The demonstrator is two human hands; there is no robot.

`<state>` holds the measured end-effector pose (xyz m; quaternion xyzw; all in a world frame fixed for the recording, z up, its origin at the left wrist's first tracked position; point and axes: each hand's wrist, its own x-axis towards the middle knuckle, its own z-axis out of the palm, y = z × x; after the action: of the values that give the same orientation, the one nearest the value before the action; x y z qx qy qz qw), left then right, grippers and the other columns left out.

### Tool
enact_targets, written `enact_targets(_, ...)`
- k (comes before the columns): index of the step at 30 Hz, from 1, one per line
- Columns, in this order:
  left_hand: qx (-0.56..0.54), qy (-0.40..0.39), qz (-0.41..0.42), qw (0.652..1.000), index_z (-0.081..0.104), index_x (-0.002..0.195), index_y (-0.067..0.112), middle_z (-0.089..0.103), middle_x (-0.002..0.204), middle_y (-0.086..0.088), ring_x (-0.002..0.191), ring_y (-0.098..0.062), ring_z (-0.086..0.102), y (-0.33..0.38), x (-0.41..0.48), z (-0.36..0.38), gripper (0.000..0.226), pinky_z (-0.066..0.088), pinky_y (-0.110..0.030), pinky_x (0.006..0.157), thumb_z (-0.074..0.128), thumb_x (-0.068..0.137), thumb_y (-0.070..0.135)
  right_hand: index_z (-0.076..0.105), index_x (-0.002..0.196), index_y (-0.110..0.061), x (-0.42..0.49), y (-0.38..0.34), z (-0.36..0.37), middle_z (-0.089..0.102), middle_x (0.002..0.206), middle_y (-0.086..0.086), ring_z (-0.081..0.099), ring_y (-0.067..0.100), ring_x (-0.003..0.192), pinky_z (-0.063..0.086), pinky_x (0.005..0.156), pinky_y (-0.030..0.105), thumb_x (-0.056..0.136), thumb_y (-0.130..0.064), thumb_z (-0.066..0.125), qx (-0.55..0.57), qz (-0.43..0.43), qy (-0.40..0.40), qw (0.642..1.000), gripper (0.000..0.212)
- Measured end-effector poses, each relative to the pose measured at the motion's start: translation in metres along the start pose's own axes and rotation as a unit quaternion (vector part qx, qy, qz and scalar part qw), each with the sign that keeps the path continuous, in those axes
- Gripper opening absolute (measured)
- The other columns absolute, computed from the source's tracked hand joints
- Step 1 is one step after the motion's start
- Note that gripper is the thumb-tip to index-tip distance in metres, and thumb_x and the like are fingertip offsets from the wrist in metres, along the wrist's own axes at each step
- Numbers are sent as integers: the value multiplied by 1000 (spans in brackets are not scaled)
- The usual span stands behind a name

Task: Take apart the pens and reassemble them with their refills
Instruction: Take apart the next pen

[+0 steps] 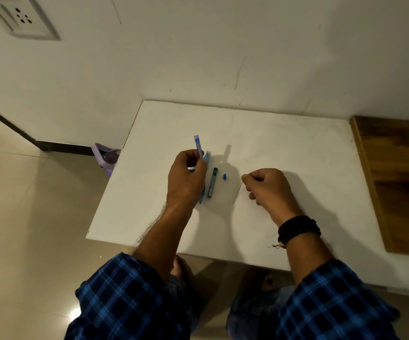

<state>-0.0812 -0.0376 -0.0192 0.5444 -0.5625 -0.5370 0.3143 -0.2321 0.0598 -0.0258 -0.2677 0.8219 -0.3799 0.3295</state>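
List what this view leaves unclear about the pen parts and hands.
1. Head view: lower end of the blue barrel, hidden inside the left hand.
2. Head view: second blue pen on the table, mostly covered by that hand.
3. Head view: thin rod pinched by the right hand, too fine to call a refill.
4. Head view: small blue piece, too small to tell cap from tip.

A white table (284,148) stands against a pale wall (198,50) — a socket plate (22,17) is mounted far left. Beige glossy floor tiles (27,217) lie left; a wooden panel (399,177) adjoins the table's right side.
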Motion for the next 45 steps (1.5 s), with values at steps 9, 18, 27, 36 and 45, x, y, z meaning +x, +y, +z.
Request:
enact_targets(9, 6, 0, -7, 1000, 58, 111, 30, 63, 109, 12, 103, -19, 66, 0, 2, 0, 12, 62, -44, 84, 58, 100, 35, 68, 86, -18, -1, -6, 7, 65, 75, -9, 66, 17, 77, 48, 65, 26, 93, -31, 66, -115, -51, 74, 989, 15)
enact_targets(18, 10, -8, 7, 1000, 62, 113, 22, 68, 109, 4, 98, -19, 69, -1, 1, 0, 15, 62, -31, 73, 59, 100, 27, 65, 131, -31, -6, -11, 32, 64, 118, -4, 52, 21, 114, 56, 85, 36, 99, -34, 59, -268, -235, 43, 933, 32)
enact_targets(27, 49, -46, 28, 997, 64, 106, 30, 67, 104, 13, 91, -17, 72, -3, 1, 3, 9, 60, -43, 88, 64, 97, 28, 74, 114, -26, -2, -11, 31, 72, 109, -5, 58, 20, 108, 55, 84, 34, 97, -31, 63, -283, -230, 68, 929, 21)
enact_targets(36, 101, -110, 47, 988, 69, 111, 24, 70, 106, 9, 91, -14, 70, 0, -2, 6, 14, 57, -25, 83, 65, 98, 25, 67, 98, -10, -5, -37, 6, 75, 91, 4, 75, 18, 79, 60, 66, 26, 99, -12, 59, 193, -135, 88, 968, 8)
enact_targets(45, 106, -145, 42, 983, 66, 104, 29, 72, 103, 5, 90, -13, 71, 5, -4, 6, 10, 56, -23, 83, 66, 97, 22, 71, 114, -6, -5, -39, 3, 75, 100, 9, 74, 17, 91, 61, 83, 31, 100, -7, 58, 266, -128, 57, 954, 19)
